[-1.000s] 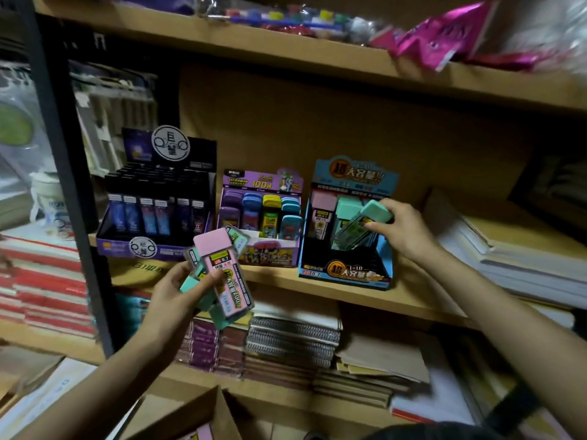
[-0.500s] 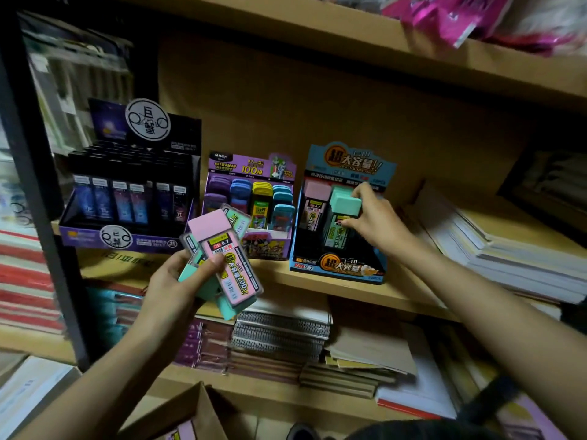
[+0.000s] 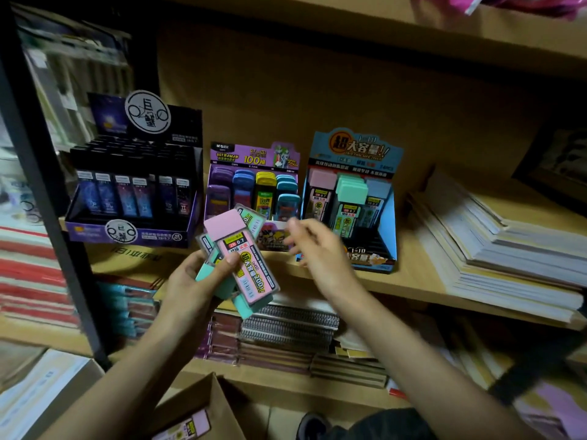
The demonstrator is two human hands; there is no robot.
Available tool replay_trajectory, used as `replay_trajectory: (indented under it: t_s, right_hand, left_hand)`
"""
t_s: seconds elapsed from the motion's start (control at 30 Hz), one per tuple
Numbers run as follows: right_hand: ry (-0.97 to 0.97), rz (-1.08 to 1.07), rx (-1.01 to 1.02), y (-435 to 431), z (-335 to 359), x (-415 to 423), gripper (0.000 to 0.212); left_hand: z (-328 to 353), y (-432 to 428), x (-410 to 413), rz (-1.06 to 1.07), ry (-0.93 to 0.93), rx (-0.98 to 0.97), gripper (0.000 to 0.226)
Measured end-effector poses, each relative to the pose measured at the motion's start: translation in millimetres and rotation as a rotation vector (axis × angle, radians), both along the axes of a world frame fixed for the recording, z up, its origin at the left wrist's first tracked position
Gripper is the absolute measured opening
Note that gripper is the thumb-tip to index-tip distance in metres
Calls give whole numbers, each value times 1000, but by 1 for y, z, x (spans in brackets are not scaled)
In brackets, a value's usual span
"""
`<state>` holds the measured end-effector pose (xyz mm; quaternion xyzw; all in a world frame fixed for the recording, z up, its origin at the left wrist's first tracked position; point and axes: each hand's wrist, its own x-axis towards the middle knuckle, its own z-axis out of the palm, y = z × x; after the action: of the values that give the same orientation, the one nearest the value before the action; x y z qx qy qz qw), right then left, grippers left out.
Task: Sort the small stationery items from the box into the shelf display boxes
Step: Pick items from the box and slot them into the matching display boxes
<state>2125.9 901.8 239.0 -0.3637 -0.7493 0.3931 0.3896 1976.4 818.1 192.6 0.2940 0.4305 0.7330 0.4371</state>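
My left hand [image 3: 193, 281] grips a fanned stack of pencil-lead cases [image 3: 241, 258], a pink-capped one on top and mint-green ones under it. My right hand [image 3: 317, 249] hovers just right of the stack with relaxed fingers, blurred and holding nothing. Behind it on the shelf stands the blue display box [image 3: 386, 217] with pink, mint-green and blue cases upright inside. The purple display box [image 3: 254, 160] holds coloured lead cases. The black display box [image 3: 133, 198] sits at the left. A brown cardboard box [image 3: 203, 404] below holds another pink case [image 3: 187, 427].
The wooden shelf board [image 3: 397, 281] carries a stack of books [image 3: 495, 249] at the right. Spiral notebooks [image 3: 286, 325] fill the shelf below. A dark metal upright [image 3: 47, 201] stands at the left. An upper shelf hangs overhead.
My right hand let go of a mint-green case in the blue display box and came back toward the stack in my left hand. The camera has moved closer.
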Motion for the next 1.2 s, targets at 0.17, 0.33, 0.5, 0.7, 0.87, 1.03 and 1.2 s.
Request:
replay_trajectory:
  t_s: [0.17,0.33,0.5,0.7,0.87,1.03,1.2]
  right_hand:
    - [56,96,-262,-14,-8,-28,17]
    - [123,179,-503,-5,1,-14,37]
    - [163,185,-389,7,11,9,70]
    - [278,104,-198,43,51,34,44]
    - [19,-131,315,75,93,43,32]
    - [-226,-146,585,98,91,34,33]
    - [-440,-130,566,119,72,26,34]
  left_hand:
    - [-7,5,5,-18,55,-35,41]
    - [-9,6,0,-27,17,-48,31]
    - [0,5,-2,-33,28,-27,29]
    - [2,3,-11,-13,62,-28,32]
    - [3,5,-16,16,65,-24,31]
    - [3,4,-18,17,96,-38,35]
    - [2,0,-19,28,103,-53,36]
